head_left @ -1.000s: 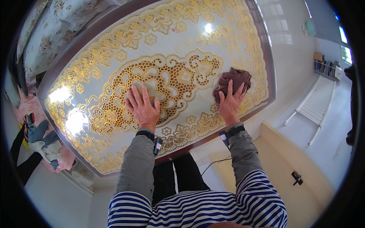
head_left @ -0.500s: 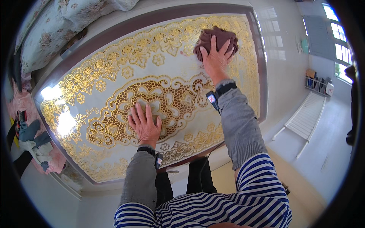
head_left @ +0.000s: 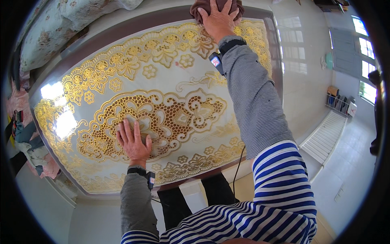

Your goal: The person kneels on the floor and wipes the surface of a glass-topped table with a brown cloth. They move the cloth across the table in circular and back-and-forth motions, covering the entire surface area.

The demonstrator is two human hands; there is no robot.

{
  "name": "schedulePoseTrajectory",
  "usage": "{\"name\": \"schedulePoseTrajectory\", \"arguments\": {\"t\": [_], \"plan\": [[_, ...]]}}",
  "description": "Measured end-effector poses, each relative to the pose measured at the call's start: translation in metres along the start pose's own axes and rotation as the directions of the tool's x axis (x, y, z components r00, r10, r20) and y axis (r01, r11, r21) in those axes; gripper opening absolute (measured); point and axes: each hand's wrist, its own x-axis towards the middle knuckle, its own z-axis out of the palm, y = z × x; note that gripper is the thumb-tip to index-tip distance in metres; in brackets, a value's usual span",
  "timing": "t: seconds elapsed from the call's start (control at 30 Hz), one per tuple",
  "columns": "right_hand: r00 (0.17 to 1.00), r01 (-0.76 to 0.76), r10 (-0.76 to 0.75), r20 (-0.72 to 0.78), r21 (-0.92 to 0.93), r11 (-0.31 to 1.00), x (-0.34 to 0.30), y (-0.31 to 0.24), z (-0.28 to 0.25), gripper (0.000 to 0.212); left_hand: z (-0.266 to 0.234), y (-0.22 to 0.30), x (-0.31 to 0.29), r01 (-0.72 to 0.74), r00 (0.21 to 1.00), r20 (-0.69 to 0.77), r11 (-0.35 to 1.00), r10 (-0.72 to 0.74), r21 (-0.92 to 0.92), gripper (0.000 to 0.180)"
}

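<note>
A table with a dark brown border (head_left: 148, 18) is covered by a shiny white sheet with gold lace and flower patterns (head_left: 191, 110). My right hand (head_left: 219, 24) presses a bunched brown cloth (head_left: 196, 11) onto the table's far edge, right of the middle, its fingers spread over the folds. Part of the cloth runs out of the top of the view. My left hand (head_left: 135, 146) lies flat on the sheet, left of the central medallion's middle, with the fingers stretched out and nothing in them.
A floral-covered sofa (head_left: 53, 40) stands beyond the table at the far left. Clothes (head_left: 30, 140) lie on a pink cover at the left. To the right are a white radiator (head_left: 325, 134) and a small rack (head_left: 338, 104) of items. A black cable (head_left: 235, 179) hangs at the near edge.
My right hand has pushed the brown cloth away from me to the table's far edge. The left hand still lies flat on the sheet, and the view has shifted slightly.
</note>
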Motion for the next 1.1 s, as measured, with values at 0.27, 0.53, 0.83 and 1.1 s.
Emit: {"name": "schedulePoseTrajectory", "arguments": {"t": [0.27,0.53,0.83,1.1], "plan": [[0.987,0.126,-0.129,-0.099,-0.042,0.991,-0.084,0.087,-0.016,0.073,-0.002,0.000,0.001,-0.004,1.000,0.020,1.000,0.004,0.003,0.071],[0.981,-0.117,0.139,0.135,-0.156,0.981,-0.313,0.180,-0.076,0.074,0.003,-0.002,0.001,-0.044,0.999,-0.030,0.998,0.046,0.042,0.072],[0.938,-0.320,0.324,0.122,-0.051,0.946,-0.586,0.225,-0.113,0.075,0.016,-0.011,-0.001,-0.083,0.993,-0.079,0.992,0.090,0.097,0.065],[0.972,-0.227,0.228,0.057,-0.017,0.974,-0.566,0.257,-0.107,0.072,0.007,-0.001,0.005,-0.081,0.996,-0.007,0.974,0.084,0.210,0.065]]}}
